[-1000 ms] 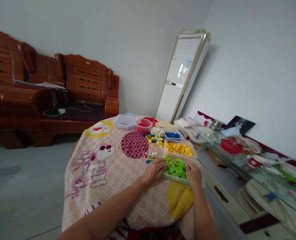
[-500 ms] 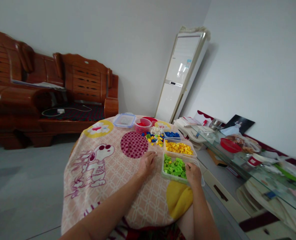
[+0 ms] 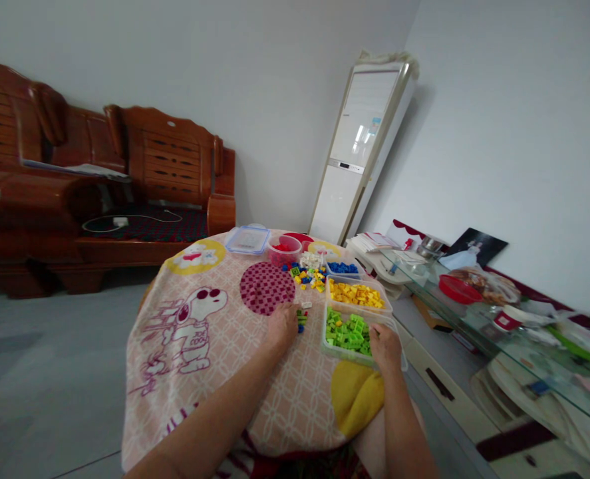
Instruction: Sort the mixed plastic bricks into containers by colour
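My left hand (image 3: 282, 326) rests on the cloth-covered table with its fingers curled. Right beside its fingertips lie a few small green and blue toy bricks (image 3: 302, 320) and a white brick (image 3: 306, 305); whether the fingers grip any is hidden. My right hand (image 3: 386, 346) is closed at the right side of a clear box of green bricks (image 3: 348, 332). What its fingers hold, if anything, does not show. Beyond that stands a box of yellow bricks (image 3: 357, 295), then a box of blue bricks (image 3: 343, 268). Mixed loose bricks (image 3: 312, 279) lie left of these.
At the table's far side are a round tub of red bricks (image 3: 285, 249), white bricks (image 3: 311, 259) and a clear lid with a blue rim (image 3: 248, 239). A glass-topped cabinet (image 3: 454, 313) borders the right. A wooden sofa (image 3: 169, 173) stands back left.
My left hand has shifted slightly left, and green and blue bricks now show beside its fingertips. My right hand stays by the green bricks.
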Tool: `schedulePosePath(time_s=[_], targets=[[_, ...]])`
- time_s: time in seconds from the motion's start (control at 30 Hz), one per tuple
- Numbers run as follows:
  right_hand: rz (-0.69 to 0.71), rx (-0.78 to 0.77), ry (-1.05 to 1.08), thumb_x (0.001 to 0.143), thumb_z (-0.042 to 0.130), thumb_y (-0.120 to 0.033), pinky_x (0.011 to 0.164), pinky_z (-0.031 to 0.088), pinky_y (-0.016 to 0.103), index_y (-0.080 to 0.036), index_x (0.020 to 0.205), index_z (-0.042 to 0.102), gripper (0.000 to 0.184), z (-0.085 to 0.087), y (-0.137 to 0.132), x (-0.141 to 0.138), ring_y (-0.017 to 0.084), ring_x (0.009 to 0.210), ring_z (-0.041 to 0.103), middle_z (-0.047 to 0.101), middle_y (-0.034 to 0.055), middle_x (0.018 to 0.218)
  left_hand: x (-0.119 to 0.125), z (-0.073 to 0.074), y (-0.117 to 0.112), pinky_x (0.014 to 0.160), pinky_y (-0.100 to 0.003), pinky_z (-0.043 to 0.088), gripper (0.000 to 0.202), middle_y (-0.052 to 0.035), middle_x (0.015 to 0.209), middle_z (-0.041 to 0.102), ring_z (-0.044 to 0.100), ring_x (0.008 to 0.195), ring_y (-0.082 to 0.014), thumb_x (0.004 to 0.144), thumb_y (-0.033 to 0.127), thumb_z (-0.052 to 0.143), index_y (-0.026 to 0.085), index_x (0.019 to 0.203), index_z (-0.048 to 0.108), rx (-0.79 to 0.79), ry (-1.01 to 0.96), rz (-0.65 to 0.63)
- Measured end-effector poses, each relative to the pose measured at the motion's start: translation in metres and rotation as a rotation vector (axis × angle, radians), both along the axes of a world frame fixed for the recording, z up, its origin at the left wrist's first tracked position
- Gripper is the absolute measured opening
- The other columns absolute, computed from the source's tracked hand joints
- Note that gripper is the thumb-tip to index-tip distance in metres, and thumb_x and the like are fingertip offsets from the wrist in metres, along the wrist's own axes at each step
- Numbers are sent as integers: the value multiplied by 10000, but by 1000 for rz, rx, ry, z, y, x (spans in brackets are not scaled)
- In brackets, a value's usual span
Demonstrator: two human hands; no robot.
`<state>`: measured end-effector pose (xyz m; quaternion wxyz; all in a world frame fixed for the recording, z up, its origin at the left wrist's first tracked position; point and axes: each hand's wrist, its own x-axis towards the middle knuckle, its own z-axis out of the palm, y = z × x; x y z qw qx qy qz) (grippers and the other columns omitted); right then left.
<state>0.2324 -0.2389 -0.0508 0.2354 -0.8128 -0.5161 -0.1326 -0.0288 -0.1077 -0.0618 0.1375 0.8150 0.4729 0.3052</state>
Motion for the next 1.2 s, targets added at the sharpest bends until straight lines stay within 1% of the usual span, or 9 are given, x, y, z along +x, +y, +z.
schedulePosePath(time_s=[0.17, 0.33, 0.5, 0.67, 0.77, 0.9, 0.97, 1.07, 1.2], targets=[[0, 4, -11, 926, 435, -209, 760, 412, 264, -171, 929, 762, 330, -1, 0, 0, 188, 825, 640, 743, 89, 897, 1, -1, 2, 960, -311, 444, 356, -107, 1071, 719, 625, 1045, -218, 891, 88, 429, 159, 1074, 726, -9, 25, -41], [5, 15, -12, 924, 443, -209, 747, 406, 262, -179, 908, 762, 321, 0, 0, 0, 181, 806, 633, 740, 83, 876, 0, -2, 1, 933, -322, 458, 304, -111, 1030, 713, 623, 1020, -213, 894, 129, 461, 157, 1025, 735, -18, -60, -35], [6, 27, -13, 920, 448, -204, 745, 405, 257, -181, 902, 764, 318, 0, -1, -1, 177, 805, 628, 737, 79, 867, 1, -6, 3, 912, -305, 459, 206, -78, 954, 705, 615, 969, -179, 863, 130, 507, 166, 906, 705, -12, -154, -67], [1, 11, -16, 922, 441, -208, 765, 407, 256, -177, 930, 762, 323, -1, 0, 0, 178, 829, 623, 740, 76, 899, 2, -6, 2, 858, -297, 475, 150, -56, 910, 698, 616, 898, -163, 849, 117, 527, 169, 871, 666, -20, -208, -86], [-1, 13, -17, 920, 437, -206, 769, 405, 259, -178, 931, 763, 328, -2, 0, 1, 179, 826, 618, 742, 77, 910, 1, -4, 0, 843, -301, 485, 144, -58, 920, 701, 620, 899, -170, 860, 149, 535, 177, 903, 669, 7, -246, -90], [2, -6, -12, 918, 444, -207, 761, 403, 261, -174, 945, 763, 322, -1, 1, 1, 179, 818, 623, 745, 79, 915, 1, -4, -1, 831, -303, 500, 219, -78, 974, 698, 628, 918, -181, 858, 149, 519, 177, 998, 685, 69, -313, -106], [-4, -20, -2, 918, 446, -209, 760, 405, 261, -168, 966, 761, 322, 0, 1, 0, 180, 824, 629, 748, 81, 934, 3, -4, -1, 831, -303, 506, 242, -76, 961, 695, 630, 910, -178, 855, 140, 506, 178, 1005, 692, 96, -350, -137], [-5, -17, 4, 925, 441, -216, 764, 408, 259, -166, 980, 760, 328, 1, 0, -1, 180, 841, 634, 750, 82, 945, 8, -4, -4, 837, -308, 512, 239, -80, 952, 696, 631, 918, -178, 871, 145, 490, 169, 992, 695, 155, -415, -226], [-10, -5, -4, 928, 435, -229, 747, 405, 262, -173, 966, 765, 337, 1, 0, -1, 178, 826, 633, 751, 81, 922, 17, -3, -15, 862, -300, 517, 247, -85, 968, 694, 632, 934, -165, 913, 164, 465, 167, 1007, 692, 233, -480, -336]])
